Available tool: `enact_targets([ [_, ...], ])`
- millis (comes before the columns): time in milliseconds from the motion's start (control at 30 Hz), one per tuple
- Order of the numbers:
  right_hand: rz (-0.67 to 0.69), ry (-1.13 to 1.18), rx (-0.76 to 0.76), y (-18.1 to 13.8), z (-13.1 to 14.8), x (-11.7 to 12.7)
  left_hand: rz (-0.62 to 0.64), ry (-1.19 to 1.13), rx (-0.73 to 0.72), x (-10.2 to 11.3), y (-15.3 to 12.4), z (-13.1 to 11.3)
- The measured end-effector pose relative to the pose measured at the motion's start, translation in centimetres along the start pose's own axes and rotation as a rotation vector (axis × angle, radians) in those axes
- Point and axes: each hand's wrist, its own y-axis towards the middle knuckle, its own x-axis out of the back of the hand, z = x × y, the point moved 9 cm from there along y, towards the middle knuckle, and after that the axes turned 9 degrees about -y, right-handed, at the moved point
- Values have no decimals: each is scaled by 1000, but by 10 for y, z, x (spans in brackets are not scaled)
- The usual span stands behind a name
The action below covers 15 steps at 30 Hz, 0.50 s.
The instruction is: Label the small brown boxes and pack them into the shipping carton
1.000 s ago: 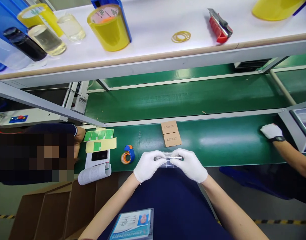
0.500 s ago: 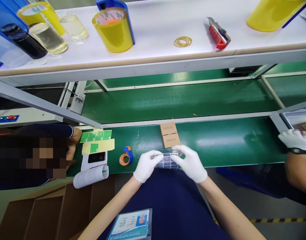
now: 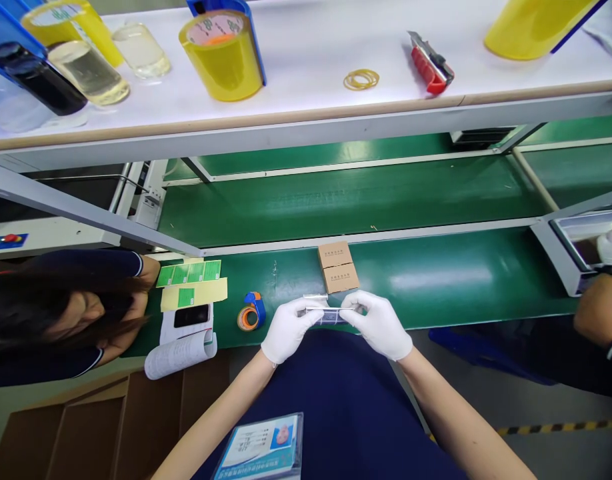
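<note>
- Left hand point(image 3: 290, 329) and right hand point(image 3: 381, 325), both gloved, pinch a transparent grid-marked piece point(image 3: 330, 317) between them, by the green bench's point(image 3: 436, 280) near edge.
- They hide its ends; what it is, I cannot tell.

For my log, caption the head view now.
White-gloved left hand and right hand hold thin, clear, plastic-looking material near two brown cardboard boxes.

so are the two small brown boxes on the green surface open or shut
Shut, as far as shows: both brown boxes present flat printed tops, with no flap raised.
</note>
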Motion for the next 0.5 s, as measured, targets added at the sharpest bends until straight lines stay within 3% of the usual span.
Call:
enact_targets([
  [233, -29, 17, -87, -1, -13, 1, -13, -48, 66, 0, 3, 9],
  [333, -67, 11, -53, 0, -12, 6, -17, -33, 41, -1, 3, 5],
  [500, 26, 3, 42, 0, -3, 3, 13, 39, -8, -5, 2, -6],
])
